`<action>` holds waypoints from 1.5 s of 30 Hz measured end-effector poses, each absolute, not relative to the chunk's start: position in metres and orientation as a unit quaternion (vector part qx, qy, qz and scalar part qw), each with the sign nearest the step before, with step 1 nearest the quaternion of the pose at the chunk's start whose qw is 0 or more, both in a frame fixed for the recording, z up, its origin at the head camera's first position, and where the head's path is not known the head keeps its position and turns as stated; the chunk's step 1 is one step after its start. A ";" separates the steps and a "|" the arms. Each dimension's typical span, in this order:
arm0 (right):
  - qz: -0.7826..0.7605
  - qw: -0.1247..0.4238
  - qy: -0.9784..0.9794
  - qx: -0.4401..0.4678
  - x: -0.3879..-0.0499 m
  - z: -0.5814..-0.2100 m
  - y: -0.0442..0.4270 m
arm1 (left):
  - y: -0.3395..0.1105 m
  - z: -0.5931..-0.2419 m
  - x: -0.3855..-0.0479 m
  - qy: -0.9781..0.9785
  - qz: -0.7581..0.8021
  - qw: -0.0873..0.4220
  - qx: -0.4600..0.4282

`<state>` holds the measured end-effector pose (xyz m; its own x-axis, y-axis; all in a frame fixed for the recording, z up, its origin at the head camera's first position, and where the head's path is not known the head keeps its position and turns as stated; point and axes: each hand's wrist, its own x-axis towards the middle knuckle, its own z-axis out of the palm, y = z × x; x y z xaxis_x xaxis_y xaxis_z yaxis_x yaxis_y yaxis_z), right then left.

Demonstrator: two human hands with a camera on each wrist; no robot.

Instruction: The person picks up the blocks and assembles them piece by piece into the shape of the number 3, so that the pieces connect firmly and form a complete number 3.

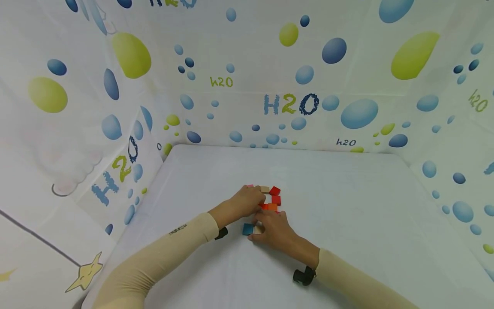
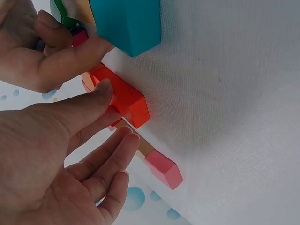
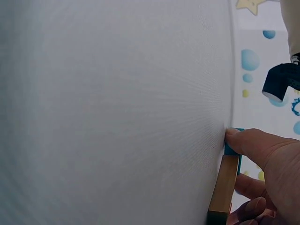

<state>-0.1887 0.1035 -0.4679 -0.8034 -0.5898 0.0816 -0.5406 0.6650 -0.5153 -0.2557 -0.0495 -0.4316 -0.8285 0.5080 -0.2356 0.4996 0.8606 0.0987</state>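
In the head view my left hand (image 1: 247,201) is at the far side of a small cluster of blocks. Seen from the left wrist, its thumb and index finger pinch a red block (image 2: 129,101), while the other fingers extend near a pink block (image 2: 164,169). My right hand (image 1: 275,229) is nearer the front. Its thumb lies against a blue block (image 3: 232,149) beside a plain wooden block (image 3: 224,183), with fingers on the far side. The blue block (image 1: 248,229) shows left of that hand; the wooden block is partly covered.
Behind the hands are a natural wood block (image 1: 264,189), a tilted red block (image 1: 275,190), another red block (image 1: 276,200) and an orange block (image 1: 272,207). A white cloth covers the table (image 1: 347,206). Printed curtains (image 1: 247,51) stand at the back and sides.
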 end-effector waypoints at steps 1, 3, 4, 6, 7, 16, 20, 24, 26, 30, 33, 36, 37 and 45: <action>-0.266 0.045 0.911 -0.311 -0.189 -0.468 0.104 | -0.049 -0.432 -0.256 0.956 0.018 0.128 0.262; -0.264 0.042 0.911 -0.313 -0.190 -0.469 0.104 | -0.049 -0.431 -0.256 0.956 0.020 0.129 0.262; -0.263 0.041 0.912 -0.314 -0.190 -0.470 0.105 | -0.049 -0.431 -0.256 0.956 0.022 0.129 0.262; -0.259 0.039 0.912 -0.314 -0.190 -0.471 0.105 | -0.049 -0.432 -0.256 0.956 0.025 0.131 0.261; -0.258 0.038 0.913 -0.315 -0.190 -0.472 0.105 | -0.049 -0.432 -0.256 0.956 0.026 0.131 0.261; -0.262 0.038 0.913 -0.309 -0.190 -0.474 0.106 | -0.049 -0.431 -0.255 0.957 0.025 0.119 0.263; -0.265 0.038 0.912 -0.311 -0.188 -0.471 0.107 | -0.048 -0.431 -0.255 0.957 0.030 0.125 0.259; -0.267 0.040 0.911 -0.311 -0.187 -0.469 0.108 | -0.048 -0.432 -0.256 0.958 0.027 0.126 0.257; -0.265 0.041 0.912 -0.310 -0.187 -0.469 0.107 | -0.048 -0.433 -0.256 0.958 0.026 0.126 0.256; -0.259 0.040 0.913 -0.312 -0.188 -0.468 0.108 | -0.048 -0.434 -0.256 0.958 0.024 0.125 0.257; -0.256 0.037 0.914 -0.313 -0.188 -0.469 0.108 | -0.048 -0.434 -0.256 0.958 0.023 0.124 0.258; -0.254 0.036 0.914 -0.314 -0.189 -0.470 0.108 | -0.048 -0.433 -0.256 0.958 0.026 0.123 0.258; -0.253 0.036 0.914 -0.314 -0.189 -0.471 0.108 | -0.048 -0.433 -0.256 0.958 0.028 0.123 0.259; -0.245 0.030 0.917 -0.314 -0.189 -0.473 0.107 | -0.049 -0.433 -0.257 0.958 0.032 0.128 0.256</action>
